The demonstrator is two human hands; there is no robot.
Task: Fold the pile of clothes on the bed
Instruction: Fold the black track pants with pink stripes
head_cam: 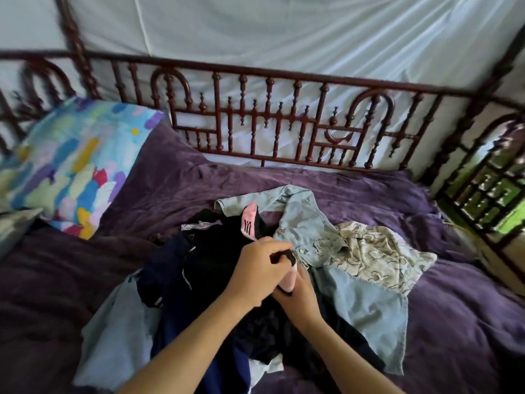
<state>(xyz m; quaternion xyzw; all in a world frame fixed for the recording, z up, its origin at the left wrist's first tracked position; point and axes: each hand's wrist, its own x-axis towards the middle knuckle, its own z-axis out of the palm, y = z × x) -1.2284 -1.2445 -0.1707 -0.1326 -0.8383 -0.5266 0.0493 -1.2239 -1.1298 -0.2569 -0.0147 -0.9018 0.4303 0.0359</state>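
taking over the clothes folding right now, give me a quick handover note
Left hand: pinches the black end of a pink and black sock.
Right hand: grips the same sock from below.
A second pink sock lies on the pile behind the hands.
Pile on the purple blanket: pale blue shirt, cream patterned cloth, navy garment, black garment, all crumpled.
Done: no folded item in view.
Left: the socks, then the whole pile.

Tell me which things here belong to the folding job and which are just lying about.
Job:
left hand and right hand, both gripping a pink sock
striped sock
pale blue shirt
patterned cream garment
navy garment
black garment

Lying about:
purple blanket
colourful pillow
wooden bed rail
white curtain
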